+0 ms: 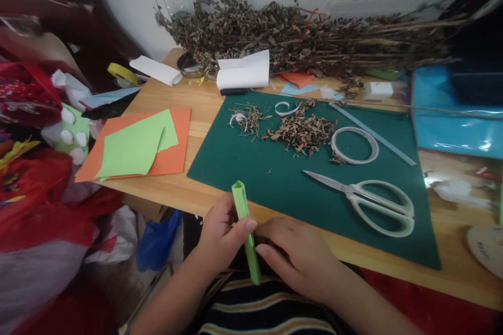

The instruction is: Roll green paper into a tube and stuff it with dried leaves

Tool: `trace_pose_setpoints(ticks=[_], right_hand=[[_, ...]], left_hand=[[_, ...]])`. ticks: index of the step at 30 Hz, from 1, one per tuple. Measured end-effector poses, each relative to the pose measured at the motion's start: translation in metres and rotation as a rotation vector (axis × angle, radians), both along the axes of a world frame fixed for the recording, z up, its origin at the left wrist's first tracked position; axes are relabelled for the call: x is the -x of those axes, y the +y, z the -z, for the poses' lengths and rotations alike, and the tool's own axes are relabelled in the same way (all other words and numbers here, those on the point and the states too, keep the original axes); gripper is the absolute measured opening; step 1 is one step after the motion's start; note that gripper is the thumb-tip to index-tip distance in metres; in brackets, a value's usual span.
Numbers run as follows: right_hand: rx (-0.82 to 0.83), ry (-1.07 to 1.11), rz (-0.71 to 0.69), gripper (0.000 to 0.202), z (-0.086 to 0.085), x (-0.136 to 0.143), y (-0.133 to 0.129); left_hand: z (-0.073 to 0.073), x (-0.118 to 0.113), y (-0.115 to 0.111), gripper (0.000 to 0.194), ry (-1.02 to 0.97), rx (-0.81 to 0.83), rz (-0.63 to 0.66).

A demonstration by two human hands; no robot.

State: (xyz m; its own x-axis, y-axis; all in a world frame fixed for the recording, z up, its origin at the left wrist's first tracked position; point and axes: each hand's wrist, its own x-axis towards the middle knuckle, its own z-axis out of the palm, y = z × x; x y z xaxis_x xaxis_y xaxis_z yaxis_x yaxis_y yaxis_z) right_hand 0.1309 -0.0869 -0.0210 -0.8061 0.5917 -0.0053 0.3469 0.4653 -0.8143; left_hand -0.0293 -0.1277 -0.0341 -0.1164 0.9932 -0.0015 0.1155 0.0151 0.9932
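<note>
A folded strip of light green paper [251,259] stands tilted in front of my body, at the table's near edge. My left hand [222,230] grips it, thumb in front and fingers behind. My right hand [293,251] is at the strip's right side, its fingers curled around behind and its thumb bent close to the paper; the fingertips are partly hidden. Beyond the hands, scissors [348,188] with pale green handles rest on the green cutting mat [236,157]. Farther back on the mat are a pile of dried leaf bits [302,133] and a roll of tape [374,154].
Green paper [131,149] lies over orange paper [183,136] at the left. Thin stalks [253,118] and a pale blue strip [377,136] are on the mat. A bundle of dried plants [334,42] lines the wall. A blue folder [451,131] is at the right.
</note>
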Motion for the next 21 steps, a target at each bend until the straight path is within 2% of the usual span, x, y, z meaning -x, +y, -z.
trace_pose_setpoints(ticks=[4, 8, 11, 16, 21], right_hand=[[0.022, 0.158, 0.16, 0.022, -0.009, 0.001, 0.014], [0.115, 0.208, 0.203, 0.016, -0.016, 0.006, 0.026], [0.096, 0.181, 0.208, 0.016, -0.017, 0.008, 0.029], [0.017, 0.183, 0.176, 0.022, -0.016, 0.01, 0.027], [0.068, 0.232, 0.232, 0.023, -0.014, 0.015, 0.023]], left_hand=[[0.0, -0.004, -0.002, 0.029, 0.324, 0.042, 0.048], [-0.004, -0.008, -0.003, 0.027, 0.464, -0.037, 0.09], [-0.006, -0.009, -0.003, 0.024, 0.529, -0.089, 0.094], [-0.009, -0.008, -0.004, 0.018, 0.517, -0.084, 0.111], [-0.009, -0.01, -0.004, 0.019, 0.328, -0.075, 0.135]])
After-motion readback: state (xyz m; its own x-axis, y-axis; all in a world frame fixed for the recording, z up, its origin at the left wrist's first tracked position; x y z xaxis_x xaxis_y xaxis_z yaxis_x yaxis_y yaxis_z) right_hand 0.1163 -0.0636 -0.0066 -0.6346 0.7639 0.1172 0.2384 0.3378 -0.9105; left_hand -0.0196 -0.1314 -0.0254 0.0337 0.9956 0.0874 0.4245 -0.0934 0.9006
